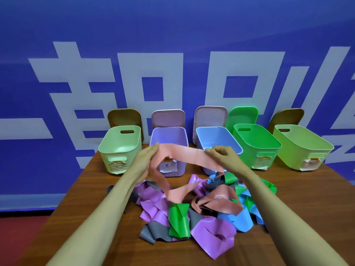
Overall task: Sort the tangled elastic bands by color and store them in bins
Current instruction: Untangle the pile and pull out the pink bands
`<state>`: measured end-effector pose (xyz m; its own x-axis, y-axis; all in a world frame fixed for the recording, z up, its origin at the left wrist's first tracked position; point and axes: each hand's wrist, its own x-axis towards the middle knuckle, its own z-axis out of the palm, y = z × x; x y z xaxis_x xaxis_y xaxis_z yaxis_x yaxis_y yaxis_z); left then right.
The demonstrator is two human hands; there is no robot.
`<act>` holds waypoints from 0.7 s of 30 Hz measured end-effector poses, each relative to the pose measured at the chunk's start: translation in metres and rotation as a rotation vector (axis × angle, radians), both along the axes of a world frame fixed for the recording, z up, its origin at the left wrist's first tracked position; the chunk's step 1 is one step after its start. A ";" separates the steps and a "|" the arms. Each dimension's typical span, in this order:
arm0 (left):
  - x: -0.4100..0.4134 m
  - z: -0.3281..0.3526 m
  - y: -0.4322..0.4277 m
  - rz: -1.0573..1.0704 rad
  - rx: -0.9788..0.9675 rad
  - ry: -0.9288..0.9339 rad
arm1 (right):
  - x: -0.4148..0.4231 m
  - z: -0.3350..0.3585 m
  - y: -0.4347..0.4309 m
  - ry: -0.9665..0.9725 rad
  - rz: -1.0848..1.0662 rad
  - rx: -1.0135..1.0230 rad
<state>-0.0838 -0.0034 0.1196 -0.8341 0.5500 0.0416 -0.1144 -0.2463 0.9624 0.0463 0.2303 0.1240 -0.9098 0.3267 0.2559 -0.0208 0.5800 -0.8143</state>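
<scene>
The raised salmon-pink band [184, 153] is plain, with no pattern. The pile of bands [201, 208] mixes purple, bright green, sky blue, dark grey and more salmon pink. Along the back stand a pale green bin [123, 141], a lilac bin [169, 134], a light blue bin [215, 135], a vivid green bin [247, 150] and a yellow-green bin [295, 156]. Behind them lean a left brown lid [124, 117], a pink lid [168, 118], a second pink lid [210, 116], a green lid [242, 115] and a right brown lid [288, 117]. The desk [92, 189] is reddish-brown woodgrain. The wall [172, 25] is royal blue with large white characters, and the floor [19, 237] is red.
</scene>
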 end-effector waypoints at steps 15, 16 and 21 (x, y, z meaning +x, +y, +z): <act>0.013 -0.029 0.020 -0.166 -0.761 0.712 | -0.004 0.015 -0.018 -0.079 0.227 -0.017; 0.019 -0.025 0.026 -0.185 -0.604 0.647 | -0.006 0.016 -0.019 -0.092 0.250 0.004; 0.039 -0.003 0.045 -0.345 -0.315 0.437 | -0.004 0.024 -0.022 -0.096 0.310 0.006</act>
<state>-0.0452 0.0412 0.1163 -0.5491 0.8255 0.1304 0.2832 0.0370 0.9583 0.0423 0.2087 0.1483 -0.9857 0.0295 0.1657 -0.1206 0.5629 -0.8176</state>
